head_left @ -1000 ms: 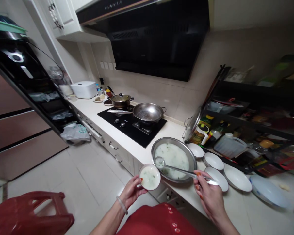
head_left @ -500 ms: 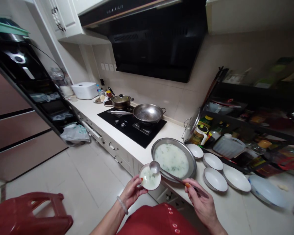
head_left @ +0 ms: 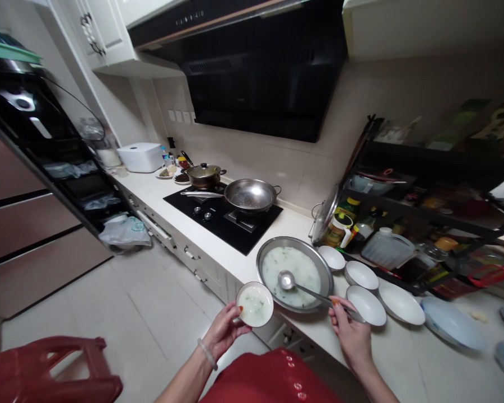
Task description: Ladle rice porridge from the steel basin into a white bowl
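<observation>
My left hand point(head_left: 225, 330) grips a small bowl point(head_left: 255, 304) by its left side, thumb on the rim; pale soup with green bits is in it. Just right of the bowl, on the counter's edge, stands a large metal basin point(head_left: 328, 280) of the same pale, green-flecked soup. My right hand point(head_left: 349, 330) is closed on the handle of a metal ladle point(head_left: 286, 280), whose round head is over the soup near the basin's middle. The ladle's handle slants across the basin's right rim.
White bowls point(head_left: 365, 305) and plates point(head_left: 451, 323) line the counter right of the basin. A wok point(head_left: 251, 195) and a lidded pot point(head_left: 204, 175) stand on the black stove point(head_left: 235, 238). Bottles fill the rack point(head_left: 437, 215). A red stool point(head_left: 84, 364) is at lower left.
The ladle has moved right, from over the small bowl to over the basin, with my right hand shifting right too. The small bowl stays in my left hand. The view has shifted slightly.
</observation>
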`<state>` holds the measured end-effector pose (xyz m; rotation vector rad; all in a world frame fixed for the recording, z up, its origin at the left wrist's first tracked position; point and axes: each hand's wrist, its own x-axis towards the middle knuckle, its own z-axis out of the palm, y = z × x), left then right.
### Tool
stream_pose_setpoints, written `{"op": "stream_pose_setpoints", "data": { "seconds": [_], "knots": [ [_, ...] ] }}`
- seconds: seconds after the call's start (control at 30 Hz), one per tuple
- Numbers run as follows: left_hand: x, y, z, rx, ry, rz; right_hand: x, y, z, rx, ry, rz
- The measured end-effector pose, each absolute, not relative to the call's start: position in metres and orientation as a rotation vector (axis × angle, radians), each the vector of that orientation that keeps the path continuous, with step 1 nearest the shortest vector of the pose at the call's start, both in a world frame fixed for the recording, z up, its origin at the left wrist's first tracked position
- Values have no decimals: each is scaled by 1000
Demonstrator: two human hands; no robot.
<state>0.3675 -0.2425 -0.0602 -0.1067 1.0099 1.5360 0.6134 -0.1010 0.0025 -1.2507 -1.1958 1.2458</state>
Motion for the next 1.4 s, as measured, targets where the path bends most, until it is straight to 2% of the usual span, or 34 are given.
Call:
{"op": "stream_pose_setpoints", "data": {
  "seconds": [0.37,0.67,1.03,1.4],
  "knots": [
    [366,-243,-60,-93,1001,1530,612,-102,-30,-1227,-1406,1273],
    [365,-243,-60,-77,1009,1527,610,-99,-13,-1275,-1119,1334],
    [364,-241,-58,-63,1012,1515,616,-94,-11,-1301,-1234,1178],
    [365,-243,-55,-69,997,1516,616,-97,-4,-1295,-1198,1177]
  ]
}}
